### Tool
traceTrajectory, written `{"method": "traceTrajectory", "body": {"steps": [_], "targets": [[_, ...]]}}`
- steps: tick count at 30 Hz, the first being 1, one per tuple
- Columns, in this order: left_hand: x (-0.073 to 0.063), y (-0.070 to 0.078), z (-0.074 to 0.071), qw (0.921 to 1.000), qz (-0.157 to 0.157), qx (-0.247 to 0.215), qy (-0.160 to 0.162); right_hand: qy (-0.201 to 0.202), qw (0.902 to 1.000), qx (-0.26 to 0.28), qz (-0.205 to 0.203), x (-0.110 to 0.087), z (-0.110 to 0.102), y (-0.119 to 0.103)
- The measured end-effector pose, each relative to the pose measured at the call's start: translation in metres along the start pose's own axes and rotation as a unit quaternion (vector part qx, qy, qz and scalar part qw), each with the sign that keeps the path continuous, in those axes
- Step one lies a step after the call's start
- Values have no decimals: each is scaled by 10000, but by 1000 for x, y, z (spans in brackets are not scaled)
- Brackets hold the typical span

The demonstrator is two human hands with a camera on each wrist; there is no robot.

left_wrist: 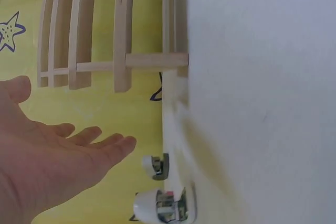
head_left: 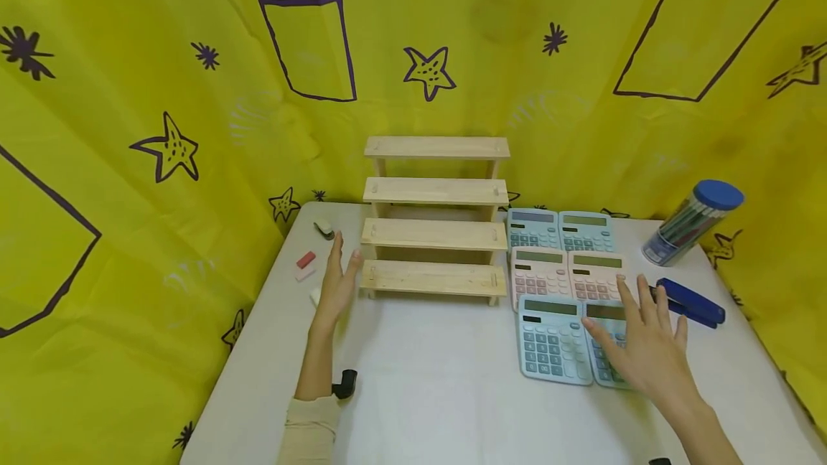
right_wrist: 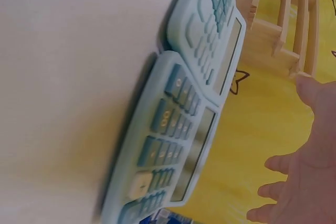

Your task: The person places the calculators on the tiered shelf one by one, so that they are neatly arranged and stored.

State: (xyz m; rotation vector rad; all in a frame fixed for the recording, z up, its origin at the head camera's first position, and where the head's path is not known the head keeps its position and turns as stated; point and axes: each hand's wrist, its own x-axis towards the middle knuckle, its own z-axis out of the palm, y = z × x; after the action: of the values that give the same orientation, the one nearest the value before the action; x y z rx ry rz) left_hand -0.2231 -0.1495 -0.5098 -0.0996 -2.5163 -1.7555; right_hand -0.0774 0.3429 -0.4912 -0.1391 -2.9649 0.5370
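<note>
My left hand [head_left: 337, 289] is held up at the left side of a stepped wooden rack [head_left: 433, 278], its fingers extended and holding nothing. The left wrist view has the palm beside the ends of the rack's shelves. My right hand [head_left: 652, 350], fingers spread, hovers over the near right blue calculator [head_left: 604, 361] and covers part of it. Beside that one lies another blue calculator [head_left: 554, 357]. Two pink calculators [head_left: 539, 280] are behind them, and two more blue calculators [head_left: 533, 224] farthest back. In the right wrist view the fingers hold nothing.
A dark blue stapler [head_left: 691, 303] lies right of the calculators. Behind it stands a clear tube of pencils [head_left: 688, 228] with a blue lid. Small items lie on the left: a red block [head_left: 306, 260], a pale pink block [head_left: 306, 274] and a white-and-dark piece [head_left: 324, 229]. Yellow cloth surrounds the table.
</note>
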Motion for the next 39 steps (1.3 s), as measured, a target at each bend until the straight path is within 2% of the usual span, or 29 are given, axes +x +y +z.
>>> {"method": "traceTrajectory", "body": {"steps": [4, 8, 9, 15, 20, 25, 32, 39], "targets": [[-4, 5, 4, 9964, -416, -715, -167, -114, 9998, 26, 163, -12, 3, 6], [-7, 3, 11, 9887, -720, -1311, -114, -231, 9993, 45, 286, -22, 10, 15], [-6, -2, 14, 9869, -768, -1418, -68, -263, 9991, 62, 337, -25, 12, 18], [-4, -5, 20, 9761, -1080, -1884, 72, -484, 9962, 228, 692, -36, 21, 23], [-4, -8, 24, 9680, -1162, -2197, 337, -666, 9941, 355, 777, -41, 23, 23], [-4, -11, 28, 9603, -1170, -2491, 464, -867, 9913, 479, 869, -41, 21, 21], [-7, -12, 29, 9621, -1095, -2428, 583, -909, 9910, 451, 875, -39, 22, 18], [-7, -12, 29, 9622, -997, -2445, 662, -1249, 9898, 187, 661, -36, 25, 19]]}}
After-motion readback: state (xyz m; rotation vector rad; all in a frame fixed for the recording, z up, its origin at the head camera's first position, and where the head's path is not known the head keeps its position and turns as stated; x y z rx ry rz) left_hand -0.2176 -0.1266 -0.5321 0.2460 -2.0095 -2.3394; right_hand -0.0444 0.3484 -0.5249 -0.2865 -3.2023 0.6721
